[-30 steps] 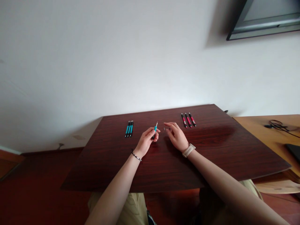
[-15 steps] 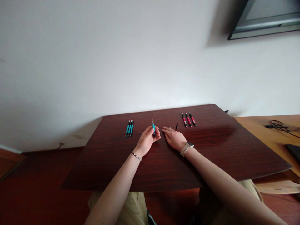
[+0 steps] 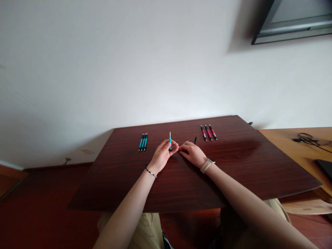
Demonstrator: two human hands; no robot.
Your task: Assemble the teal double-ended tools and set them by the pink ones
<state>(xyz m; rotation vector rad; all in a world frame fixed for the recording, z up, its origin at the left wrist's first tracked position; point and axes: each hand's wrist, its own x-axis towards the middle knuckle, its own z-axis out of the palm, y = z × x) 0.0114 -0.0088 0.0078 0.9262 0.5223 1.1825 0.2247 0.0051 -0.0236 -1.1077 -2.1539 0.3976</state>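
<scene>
My left hand (image 3: 163, 155) is closed around the turquoise barrel of a partly dismantled pen (image 3: 170, 142), held upright with its thin pale refill sticking out at the top. Close beside it on the right, my right hand (image 3: 193, 153) rests low on the tabletop, palm down, its fingers bent together; whatever is under the fingertips is hidden. Just behind that hand a black pen part (image 3: 195, 139) shows, its lower end covered. Three turquoise and black pens (image 3: 143, 142) lie side by side to the left. At the back right lie three pink and black pens (image 3: 209, 132).
The dark wooden table (image 3: 124, 193) stands against a white wall (image 3: 155, 62). To its right is a lighter wooden surface (image 3: 280, 138) with a coiled black cable (image 3: 308, 139) and a dark flat object (image 3: 324, 167). A screen (image 3: 298, 24) hangs at upper right.
My right hand has drawn its outstretched fingers in and bent them at the tabletop. My left hand has barely shifted, the pen in it now slightly more upright.
</scene>
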